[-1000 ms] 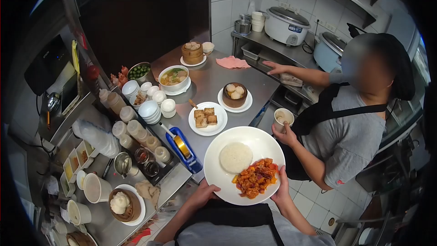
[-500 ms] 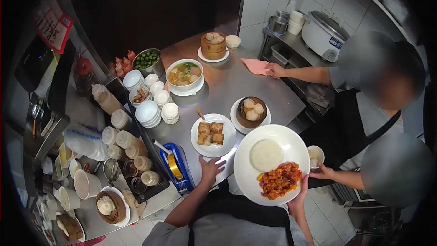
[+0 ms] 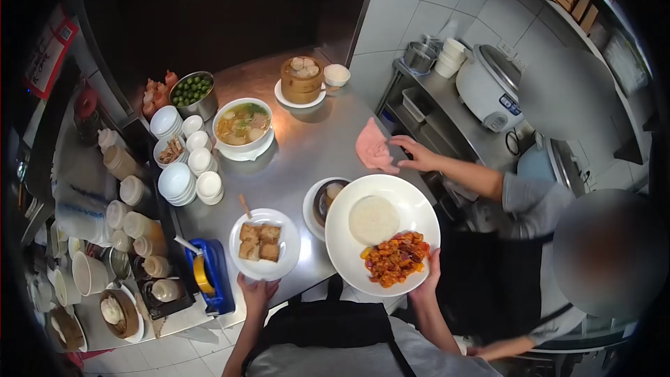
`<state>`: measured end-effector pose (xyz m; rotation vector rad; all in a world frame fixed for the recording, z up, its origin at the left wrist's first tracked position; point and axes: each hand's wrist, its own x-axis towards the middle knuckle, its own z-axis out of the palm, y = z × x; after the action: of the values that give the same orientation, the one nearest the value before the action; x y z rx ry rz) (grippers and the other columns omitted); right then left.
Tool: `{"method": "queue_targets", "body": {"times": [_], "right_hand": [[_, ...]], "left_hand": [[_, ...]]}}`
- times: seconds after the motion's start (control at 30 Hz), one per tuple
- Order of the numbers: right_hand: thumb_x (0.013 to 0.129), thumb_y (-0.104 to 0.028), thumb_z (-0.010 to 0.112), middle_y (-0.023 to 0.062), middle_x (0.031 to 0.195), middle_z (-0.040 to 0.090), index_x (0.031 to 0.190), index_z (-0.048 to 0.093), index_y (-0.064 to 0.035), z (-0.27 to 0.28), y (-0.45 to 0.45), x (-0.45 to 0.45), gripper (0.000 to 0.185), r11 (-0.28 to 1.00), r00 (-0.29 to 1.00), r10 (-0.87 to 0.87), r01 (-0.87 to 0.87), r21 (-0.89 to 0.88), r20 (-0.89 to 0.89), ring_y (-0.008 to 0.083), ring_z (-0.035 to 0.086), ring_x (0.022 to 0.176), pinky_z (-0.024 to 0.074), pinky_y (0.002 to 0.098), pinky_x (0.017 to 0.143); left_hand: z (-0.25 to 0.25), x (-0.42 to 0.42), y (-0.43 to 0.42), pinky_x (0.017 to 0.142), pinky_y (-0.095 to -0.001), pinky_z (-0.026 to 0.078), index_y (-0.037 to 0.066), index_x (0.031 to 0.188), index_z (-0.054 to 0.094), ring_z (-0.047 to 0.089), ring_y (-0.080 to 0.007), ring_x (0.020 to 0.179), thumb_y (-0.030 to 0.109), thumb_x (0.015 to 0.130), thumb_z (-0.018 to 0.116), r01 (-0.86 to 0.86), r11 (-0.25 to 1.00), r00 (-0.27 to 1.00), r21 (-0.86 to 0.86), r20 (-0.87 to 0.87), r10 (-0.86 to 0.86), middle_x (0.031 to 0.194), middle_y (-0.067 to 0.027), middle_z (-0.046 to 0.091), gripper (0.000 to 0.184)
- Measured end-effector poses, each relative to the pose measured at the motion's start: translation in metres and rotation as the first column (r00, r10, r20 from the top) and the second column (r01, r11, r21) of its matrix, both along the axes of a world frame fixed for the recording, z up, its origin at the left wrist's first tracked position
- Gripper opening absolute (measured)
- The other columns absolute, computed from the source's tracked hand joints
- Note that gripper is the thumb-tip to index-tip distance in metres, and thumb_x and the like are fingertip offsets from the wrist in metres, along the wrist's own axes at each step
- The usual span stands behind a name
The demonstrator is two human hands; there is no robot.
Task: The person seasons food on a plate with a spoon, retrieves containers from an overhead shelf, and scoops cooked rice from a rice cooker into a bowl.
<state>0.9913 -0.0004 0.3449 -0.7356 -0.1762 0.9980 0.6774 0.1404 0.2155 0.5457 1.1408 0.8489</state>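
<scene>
head view: our right hand (image 3: 424,281) pinches the rim of the big plate (image 3: 417,199), thumb on the edge, the other fingers mostly hidden beneath. we judge the near-side grip is meant to keep skin off the food and the wide dish level. the plate is in front of our body, overlapping the steamer (image 3: 321,201) from our viewpoint.

our left hand (image 3: 257,293) meets the near rim of the small plate (image 3: 291,248). its fingers run partly under the china; we cannot tell how tightly they close, nor whether the plate bears on the desk (image 3: 307,143).

on the big plate: rice (image 3: 373,220) in a smooth, matte dome, probably molded, beside glossy red-orange chunks (image 3: 396,258), ragged and sticky. set side by side, we suppose, so sauce spares most of the grain. on the small plate: four browned square cakes (image 3: 259,241), crusts rough and mottled.

beyond, the soup bowl (image 3: 243,124) stands on a saucer (image 3: 246,153), likely to catch drips. the desk is brushed steel, streaked with glare. a co-worker's hand (image 3: 419,156), fingers spread, is just beside a crumpled pink cloth (image 3: 374,145). small white bowls (image 3: 177,183) are stacked at the left, presumably to save room.
</scene>
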Motion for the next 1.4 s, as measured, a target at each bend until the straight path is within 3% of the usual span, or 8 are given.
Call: {"method": "queue_targets", "body": {"times": [0.1,0.33,0.63,0.87,1.13,1.2,1.3,1.4], "right_hand": [[0.088,-0.056,0.031,0.0173,0.129,0.043,0.129,0.037,-0.0016,-0.012,0.006,0.033,0.068,0.987,0.992,-0.114,0.120,-0.110,0.059,0.0304,0.042,0.119,0.0325,0.0410,0.101],[0.089,-0.053,0.034,0.0148,0.130,0.042,0.130,0.035,-0.0028,-0.011,0.033,0.111,0.065,1.000,0.998,0.012,-0.013,0.016,0.068,0.0290,0.041,0.120,0.0322,0.0407,0.101],[0.090,-0.050,0.036,0.0122,0.132,0.040,0.132,0.032,-0.0046,-0.017,0.020,0.155,0.062,1.000,0.982,-0.011,0.010,0.002,0.190,0.0276,0.041,0.120,0.0344,0.0414,0.100],[0.090,-0.051,0.037,0.0118,0.131,0.041,0.132,0.034,-0.0063,-0.057,0.018,0.166,0.062,0.997,0.990,0.073,-0.069,-0.037,0.120,0.0280,0.041,0.119,0.0344,0.0421,0.100],[0.088,-0.052,0.037,0.0128,0.137,0.035,0.135,0.029,-0.0063,-0.100,0.033,0.166,0.066,0.902,0.900,0.419,-0.428,0.054,0.121,0.0322,0.035,0.124,0.0285,0.0465,0.103],[0.086,-0.056,0.037,0.0119,0.140,0.029,0.139,0.020,-0.0091,-0.098,0.041,0.162,0.073,0.959,0.976,0.219,-0.216,-0.183,-0.007,0.0334,0.031,0.127,0.0260,0.0466,0.105],[0.085,-0.048,0.045,0.0137,0.124,0.048,0.127,0.042,-0.0060,-0.102,0.055,0.165,0.059,0.967,0.989,0.145,-0.134,-0.216,0.037,0.0294,0.046,0.115,0.0352,0.0409,0.098],[0.085,-0.045,0.046,0.0145,0.120,0.050,0.123,0.044,-0.0053,-0.099,0.069,0.174,0.055,0.962,0.979,0.156,-0.121,-0.243,0.130,0.0294,0.047,0.112,0.0362,0.0408,0.096]], "left_hand": [[0.009,0.009,-0.028,0.086,-0.0426,0.048,0.014,0.132,0.002,0.056,-0.0354,0.102,0.007,0.088,0.043,-0.052,0.985,0.998,-0.166,0.031,0.058,0.115,-0.0266,0.048,0.060],[0.012,0.122,-0.025,0.092,-0.0340,0.044,-0.005,0.124,0.038,0.055,-0.0267,0.107,0.028,0.093,0.043,0.540,0.826,0.836,-0.162,0.220,-0.503,0.115,-0.0200,0.055,0.045],[-0.005,0.220,0.034,0.061,-0.0316,0.058,-0.014,0.098,0.044,0.066,-0.0307,0.071,0.017,0.091,0.047,0.070,0.991,0.994,-0.112,0.087,-0.061,0.080,-0.0252,0.061,0.032],[-0.004,0.237,0.089,0.062,-0.0320,0.058,-0.011,0.098,0.043,0.066,-0.0290,0.075,0.015,0.093,0.042,-0.158,0.977,0.982,-0.146,0.076,0.170,0.087,-0.0231,0.061,0.026],[0.016,0.211,0.058,0.063,-0.0311,0.050,0.002,0.100,0.049,0.064,-0.0220,0.078,0.013,0.090,0.034,0.171,0.983,0.981,-0.067,0.102,-0.164,0.089,-0.0134,0.063,0.022],[0.038,0.182,0.035,0.065,-0.0309,0.050,-0.001,0.101,0.049,0.063,-0.0231,0.077,0.007,0.086,0.037,0.032,0.988,0.994,0.149,-0.110,-0.016,0.086,-0.0129,0.062,0.020],[0.029,0.122,-0.002,0.070,-0.0342,0.048,-0.004,0.103,0.047,0.060,-0.0294,0.079,0.000,0.081,0.040,-0.245,0.566,0.562,0.787,-0.360,0.745,0.086,-0.0166,0.059,0.024],[0.009,0.076,-0.017,0.080,-0.0418,0.043,-0.003,0.104,0.048,0.055,-0.0362,0.090,0.003,0.081,0.042,-0.239,0.638,0.117,0.732,-0.631,0.767,0.092,-0.0229,0.056,0.024]]}}
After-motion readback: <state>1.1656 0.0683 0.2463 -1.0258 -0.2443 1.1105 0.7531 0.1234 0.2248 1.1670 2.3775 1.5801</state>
